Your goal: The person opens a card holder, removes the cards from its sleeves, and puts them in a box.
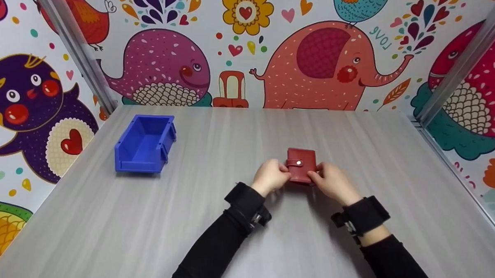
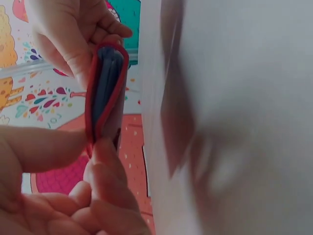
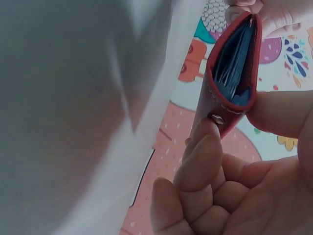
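A small red wallet [image 1: 306, 165] with a snap strap on its left side is held between both hands over the table. My left hand [image 1: 272, 175] pinches its lower left edge, thumb on one face and fingers on the other. On the opposite side, my right hand [image 1: 332, 182] pinches the lower right corner the same way. The strap is fastened across the front in the head view. From the right wrist view, the end of the wallet [image 3: 232, 68] shows thin sleeves stacked inside; the left wrist view shows its edge [image 2: 105, 88] with dark layers between the covers.
A blue plastic bin [image 1: 144, 145] stands on the grey table [image 1: 214, 142] at the far left. Behind the table rises a printed wall panel [image 1: 242, 52] with cartoon animals. Metal posts [image 1: 71, 42] frame the back corners. Both wrists wear black straps [image 1: 366, 215].
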The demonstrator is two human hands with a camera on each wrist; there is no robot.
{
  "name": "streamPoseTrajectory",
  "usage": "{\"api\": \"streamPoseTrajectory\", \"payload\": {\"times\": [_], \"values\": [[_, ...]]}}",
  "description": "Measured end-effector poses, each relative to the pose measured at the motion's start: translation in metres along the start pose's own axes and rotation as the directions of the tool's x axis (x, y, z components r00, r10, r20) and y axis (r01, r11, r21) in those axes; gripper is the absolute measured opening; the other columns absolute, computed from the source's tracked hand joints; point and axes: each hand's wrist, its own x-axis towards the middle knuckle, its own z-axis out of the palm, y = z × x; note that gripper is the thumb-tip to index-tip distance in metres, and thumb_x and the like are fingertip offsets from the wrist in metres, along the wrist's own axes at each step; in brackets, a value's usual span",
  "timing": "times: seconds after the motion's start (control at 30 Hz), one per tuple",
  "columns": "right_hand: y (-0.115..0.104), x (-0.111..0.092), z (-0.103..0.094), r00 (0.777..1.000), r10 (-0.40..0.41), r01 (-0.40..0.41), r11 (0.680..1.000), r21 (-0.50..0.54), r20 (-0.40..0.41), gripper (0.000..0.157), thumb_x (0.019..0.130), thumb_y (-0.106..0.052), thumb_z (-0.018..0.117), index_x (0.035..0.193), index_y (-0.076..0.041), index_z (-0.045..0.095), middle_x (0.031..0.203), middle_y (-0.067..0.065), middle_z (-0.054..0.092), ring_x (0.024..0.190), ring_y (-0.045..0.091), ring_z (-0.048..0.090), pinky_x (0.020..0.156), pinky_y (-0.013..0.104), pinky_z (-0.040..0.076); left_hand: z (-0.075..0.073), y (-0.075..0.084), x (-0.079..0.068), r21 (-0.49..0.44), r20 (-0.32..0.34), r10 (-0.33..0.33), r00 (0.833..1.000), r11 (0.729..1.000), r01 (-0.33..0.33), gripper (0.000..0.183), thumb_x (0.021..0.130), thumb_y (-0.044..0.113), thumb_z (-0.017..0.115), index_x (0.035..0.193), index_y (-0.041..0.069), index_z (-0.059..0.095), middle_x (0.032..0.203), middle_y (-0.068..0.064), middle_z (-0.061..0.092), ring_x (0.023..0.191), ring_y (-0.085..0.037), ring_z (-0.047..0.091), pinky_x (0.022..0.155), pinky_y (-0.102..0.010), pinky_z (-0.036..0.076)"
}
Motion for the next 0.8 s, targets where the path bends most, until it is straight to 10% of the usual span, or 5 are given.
{"api": "streamPoseTrajectory", "payload": {"times": [0.4,0.8], "values": [[-0.018,0.012,0.024,0.998,0.017,-0.013,0.998,-0.067,0.055,0.026,0.096,-0.022,0.064,0.096,0.005,0.062,0.077,0.009,0.059,0.067,0.022,0.055,0.061,0.037,0.045,-0.020,-0.020,0.000,0.021,0.025,-0.055,0.998,0.998,0.055,0.013,0.086,0.012,0.073,0.095,0.003,0.074,0.088,-0.006,0.071,0.066,-0.015,0.061,0.070,-0.027,0.049],[-0.033,0.020,0.035,0.996,0.013,-0.009,0.999,-0.047,0.092,0.025,0.095,-0.021,0.065,0.092,0.004,0.063,0.073,0.006,0.056,0.065,0.020,0.051,0.060,0.034,0.042,-0.031,-0.033,-0.003,-0.002,0.054,-0.095,0.994,0.995,0.095,0.008,0.086,0.009,0.071,0.085,0.002,0.071,0.070,-0.001,0.062,0.042,-0.008,0.047,0.047,-0.021,0.040]]}}
